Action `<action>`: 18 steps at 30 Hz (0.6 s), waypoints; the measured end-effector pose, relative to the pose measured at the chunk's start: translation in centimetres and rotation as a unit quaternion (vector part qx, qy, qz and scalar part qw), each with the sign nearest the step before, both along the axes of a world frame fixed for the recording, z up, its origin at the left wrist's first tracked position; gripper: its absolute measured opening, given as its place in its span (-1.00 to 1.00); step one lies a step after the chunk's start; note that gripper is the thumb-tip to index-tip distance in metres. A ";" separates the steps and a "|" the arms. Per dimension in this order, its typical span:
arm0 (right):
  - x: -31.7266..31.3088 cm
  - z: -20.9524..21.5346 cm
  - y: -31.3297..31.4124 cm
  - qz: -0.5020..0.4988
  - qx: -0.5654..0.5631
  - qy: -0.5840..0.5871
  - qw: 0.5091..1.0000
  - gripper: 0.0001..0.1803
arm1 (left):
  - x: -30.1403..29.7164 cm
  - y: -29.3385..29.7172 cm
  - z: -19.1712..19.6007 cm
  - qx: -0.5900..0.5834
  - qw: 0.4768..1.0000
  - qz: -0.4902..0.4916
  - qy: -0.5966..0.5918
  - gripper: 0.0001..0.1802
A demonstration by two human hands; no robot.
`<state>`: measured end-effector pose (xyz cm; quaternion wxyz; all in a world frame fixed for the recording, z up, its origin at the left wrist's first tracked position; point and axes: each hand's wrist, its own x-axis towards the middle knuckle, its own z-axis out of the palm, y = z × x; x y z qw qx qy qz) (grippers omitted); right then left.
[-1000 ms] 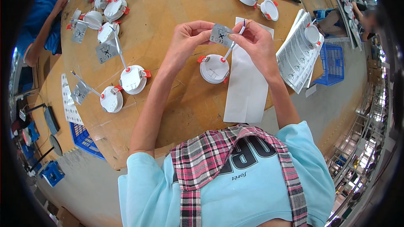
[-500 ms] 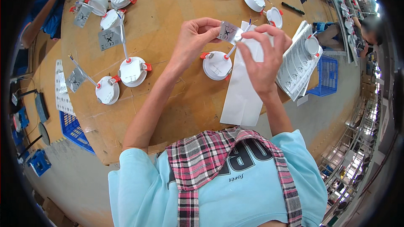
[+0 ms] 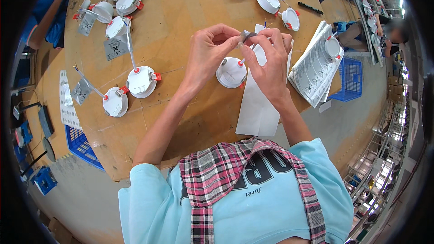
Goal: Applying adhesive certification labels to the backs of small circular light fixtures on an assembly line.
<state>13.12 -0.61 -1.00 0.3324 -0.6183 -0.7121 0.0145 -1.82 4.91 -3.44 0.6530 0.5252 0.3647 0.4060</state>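
Note:
Between the fingertips of both hands is a silver label [image 3: 246,35], folded at the white cable of a round white downlight [image 3: 230,73]. My left hand [image 3: 208,56] pinches the label's left side. My right hand [image 3: 270,65] closes its thumb and fingers on the right side, partly hiding the cable. The downlight lies on the table just below the hands, its cable rising from a red grommet. Under my right hand and forearm stretches a long white paper strip [image 3: 257,108]. To the left, two finished-looking downlights [image 3: 142,81] stand with silver labels [image 3: 116,49] on their cables.
Sheets of silver labels [image 3: 312,70] lie stacked at the right table edge, a small downlight [image 3: 332,47] on top. More downlights [image 3: 267,2] and a black pen [image 3: 310,7] are farther off. Blue crates [image 3: 350,79] stand beside the table. A co-worker's arm [image 3: 49,16] is at far left.
My right hand has moved left and closed on the label with the left hand. The label, flat and facing up before, is now folded at the cable.

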 end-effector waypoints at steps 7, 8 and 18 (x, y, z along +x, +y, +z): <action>-0.2 0.3 0.0 -0.024 -0.017 0.042 0.999 -0.80 | 0.8 -1.3 1.8 0.060 0.996 0.037 0.045 -0.86; -0.2 0.3 0.0 -0.019 -0.011 0.052 0.998 -0.81 | 0.7 -1.3 2.0 0.054 0.996 0.032 0.056 -0.86; 2.6 0.1 -1.3 0.014 -0.005 0.133 0.991 -0.89 | 0.0 1.2 -1.2 -0.013 0.998 0.055 0.007 -0.84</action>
